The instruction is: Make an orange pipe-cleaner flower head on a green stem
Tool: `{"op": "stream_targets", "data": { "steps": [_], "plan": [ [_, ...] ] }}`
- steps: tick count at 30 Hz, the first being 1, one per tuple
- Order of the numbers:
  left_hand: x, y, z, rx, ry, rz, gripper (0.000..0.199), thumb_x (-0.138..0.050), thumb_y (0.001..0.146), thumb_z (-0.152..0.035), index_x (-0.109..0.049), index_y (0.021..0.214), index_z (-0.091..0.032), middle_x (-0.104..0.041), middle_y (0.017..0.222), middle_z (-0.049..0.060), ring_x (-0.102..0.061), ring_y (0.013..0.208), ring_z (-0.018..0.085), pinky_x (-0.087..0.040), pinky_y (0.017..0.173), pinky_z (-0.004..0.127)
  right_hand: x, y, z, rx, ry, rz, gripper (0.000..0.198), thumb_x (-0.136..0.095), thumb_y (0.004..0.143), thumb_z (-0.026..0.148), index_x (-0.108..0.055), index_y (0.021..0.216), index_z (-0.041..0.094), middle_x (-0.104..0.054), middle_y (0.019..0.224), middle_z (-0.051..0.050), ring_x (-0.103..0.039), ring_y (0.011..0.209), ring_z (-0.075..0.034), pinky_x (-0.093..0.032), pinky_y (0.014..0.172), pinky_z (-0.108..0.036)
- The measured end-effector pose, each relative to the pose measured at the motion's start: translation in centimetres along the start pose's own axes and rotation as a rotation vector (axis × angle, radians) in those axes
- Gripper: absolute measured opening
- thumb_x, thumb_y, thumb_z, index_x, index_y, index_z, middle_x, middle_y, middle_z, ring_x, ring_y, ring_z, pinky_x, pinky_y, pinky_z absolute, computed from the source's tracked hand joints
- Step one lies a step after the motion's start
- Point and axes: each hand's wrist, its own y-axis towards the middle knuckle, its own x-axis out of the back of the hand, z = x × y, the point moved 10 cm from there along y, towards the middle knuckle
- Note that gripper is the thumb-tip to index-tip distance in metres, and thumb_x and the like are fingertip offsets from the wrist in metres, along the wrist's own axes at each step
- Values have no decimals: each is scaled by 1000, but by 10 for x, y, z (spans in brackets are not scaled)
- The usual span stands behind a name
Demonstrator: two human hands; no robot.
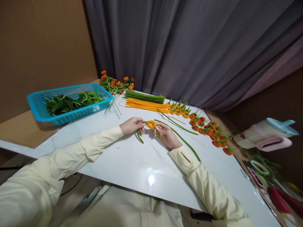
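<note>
Above the middle of the white table, a yellow-orange fuzzy pipe-cleaner flower [151,124], curled into a ring, is stretched between both hands. My left hand [133,125] pinches a green pipe cleaner [140,137] at the flower's left side; its bent end hangs below the fingers. On the right edge of the flower, my right hand [167,134] is closed in a pinch, with a short green end showing under the fingertips. A loose green pipe cleaner [183,141] lies beside and partly behind the right hand, with a second one [176,122] farther back.
Bundles of green [144,96] and orange pipe cleaners [145,104] lie at the back. Rows of yellow flower heads [179,111] and orange flower heads [209,130] run rightward. A blue basket [35,108] holds leaves at left. A tumbler [255,134] and tape roll [259,168] stand right.
</note>
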Motion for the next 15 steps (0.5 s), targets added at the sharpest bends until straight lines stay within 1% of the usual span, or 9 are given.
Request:
{"op": "stream_targets", "data": {
  "steps": [2,3,6,8,10,13,15],
  "plan": [
    [-6,0,7,18,-21,26,22,-54,77,-31,-59,71,-10,-58,54,1,-49,43,8,-41,46,20,-1,-1,1,-3,9,-4,23,-69,65,25,-62,86,18,-61,67,0,-54,57,-13,-45,55,-28],
    [-7,-1,7,13,-12,18,22,-54,77,-30,-60,69,-10,-57,52,0,-44,39,6,-37,42,18,-2,-1,2,-7,14,-2,23,-68,67,26,-62,87,18,-62,70,-1,-55,57,-13,-46,55,-28],
    [-4,-4,3,-3,49,-8,19,-52,76,-25,-64,74,-11,-55,48,-2,-36,36,5,-28,38,17,-7,-3,2,-24,23,5,23,-65,71,28,-63,91,19,-65,78,-3,-58,60,-14,-48,59,-30],
    [-3,-6,-2,-24,124,-23,19,-50,76,-23,-66,79,-12,-56,48,-2,-38,39,6,-28,39,17,-8,-4,1,-30,7,-8,24,-68,70,29,-63,91,18,-66,79,-3,-59,59,-14,-49,59,-30],
    [-3,-7,-7,-52,170,-44,20,-50,75,-23,-65,85,-13,-57,51,-2,-44,45,8,-33,44,17,-7,-4,-1,-29,-21,-25,26,-72,66,28,-64,89,18,-67,79,-4,-59,58,-13,-50,59,-30],
    [0,-8,-9,-73,139,-96,20,-53,75,-26,-58,91,-15,-57,56,-4,-49,52,9,-38,50,18,-5,-3,-3,-26,-42,-44,31,-75,63,28,-64,89,17,-67,79,-4,-61,59,-14,-50,59,-30],
    [1,-8,-7,-65,79,-113,17,-52,76,-30,-53,87,-16,-55,58,-4,-48,51,8,-37,48,18,-3,-2,-2,-20,-41,-60,32,-75,63,28,-65,90,17,-67,80,-4,-61,58,-13,-50,58,-30]
  ]
}}
